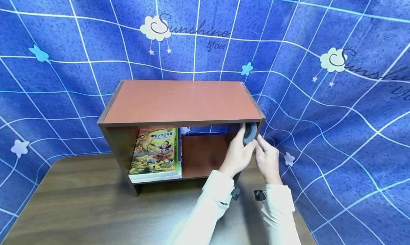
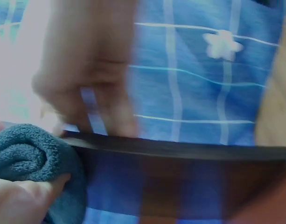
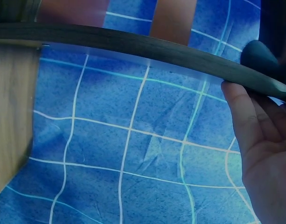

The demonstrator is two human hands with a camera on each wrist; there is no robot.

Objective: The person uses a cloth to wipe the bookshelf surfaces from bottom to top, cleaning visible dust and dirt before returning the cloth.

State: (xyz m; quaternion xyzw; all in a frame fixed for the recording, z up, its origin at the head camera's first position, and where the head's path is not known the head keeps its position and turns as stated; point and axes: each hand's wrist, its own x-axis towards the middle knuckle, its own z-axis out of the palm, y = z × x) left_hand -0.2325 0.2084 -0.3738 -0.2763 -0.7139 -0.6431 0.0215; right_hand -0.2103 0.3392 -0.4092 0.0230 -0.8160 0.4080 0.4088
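A rolled dark teal towel point(image 1: 250, 132) is against the inner right side of a small wooden shelf point(image 1: 182, 100), near its top front corner. My left hand point(image 1: 237, 153) grips the roll; in the left wrist view the thumb presses below the spiral end of the towel point(image 2: 26, 154). Outside the right panel, my right hand point(image 1: 268, 160) touches the panel's edge with its fingertips. In the right wrist view, the right hand point(image 3: 268, 144) has its fingers extended against the dark panel edge point(image 3: 133, 45), and a bit of towel point(image 3: 259, 55) shows beyond it.
Books point(image 1: 155, 154), the front one with a yellow-green illustrated cover, lie in the left part of the shelf. The shelf stands on a wooden table point(image 1: 80, 202). Blue curtain cloth point(image 1: 192, 35) with white lines, clouds and stars hangs behind and to the right.
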